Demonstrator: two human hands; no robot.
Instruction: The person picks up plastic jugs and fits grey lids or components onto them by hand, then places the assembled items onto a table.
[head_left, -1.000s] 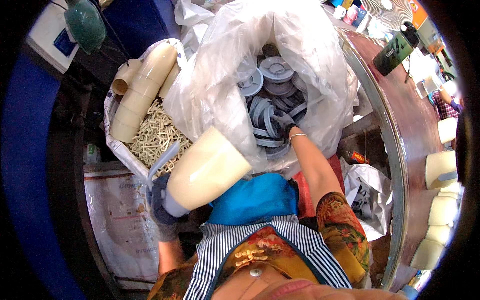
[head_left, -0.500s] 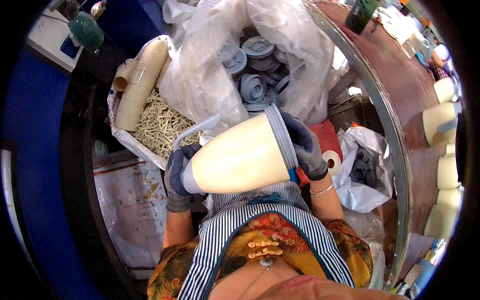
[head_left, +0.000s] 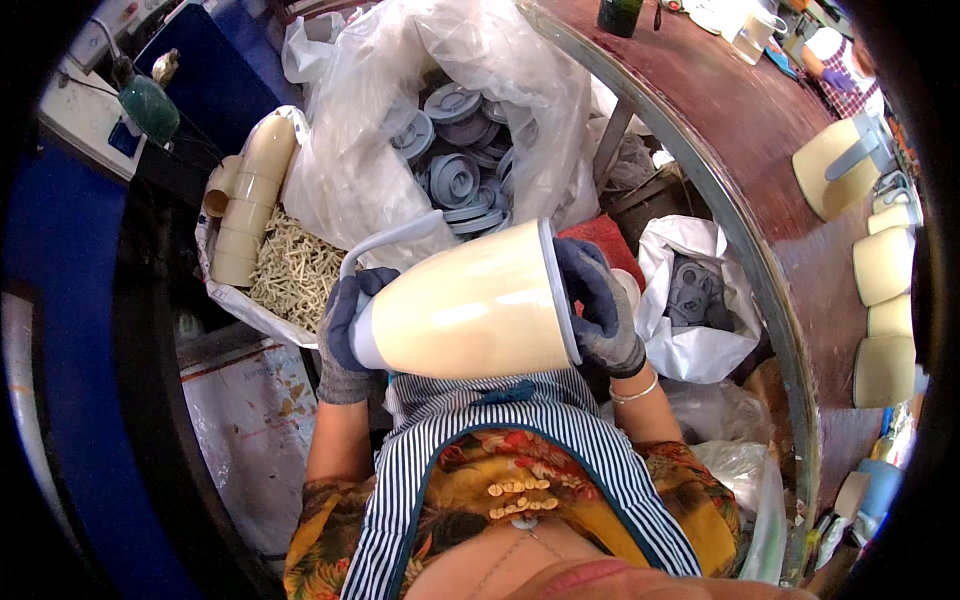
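Observation:
A cream jug [head_left: 460, 305] lies sideways across my lap, with its narrow end to the left and its wide end to the right. Its collar, rim and long curved handle [head_left: 395, 238] are pale blue-grey. My left hand [head_left: 350, 325], in a dark glove with a grey cuff, is wrapped round the narrow end near the handle. At the wide end, my gloved right hand [head_left: 600, 310] presses with bent fingers; part of its grip is hidden by the rim. Beyond the jug, a clear plastic bag [head_left: 350, 130] holds several round grey lids [head_left: 455, 180].
At left, a sack [head_left: 215, 290] holds small pale pegs [head_left: 295, 265] and cream cylinders [head_left: 245, 215]. A white bag [head_left: 665, 350] of grey parts [head_left: 695, 290] sits right. The curved brown table [head_left: 700, 80] carries several cream jugs [head_left: 825, 175]; another person [head_left: 850, 75] is beyond it.
The ridged grey band at the jug's wide end now shows only as a thin, smooth rim. My right hand's fingers have shifted on that end. The view has turned, moving the surroundings leftward.

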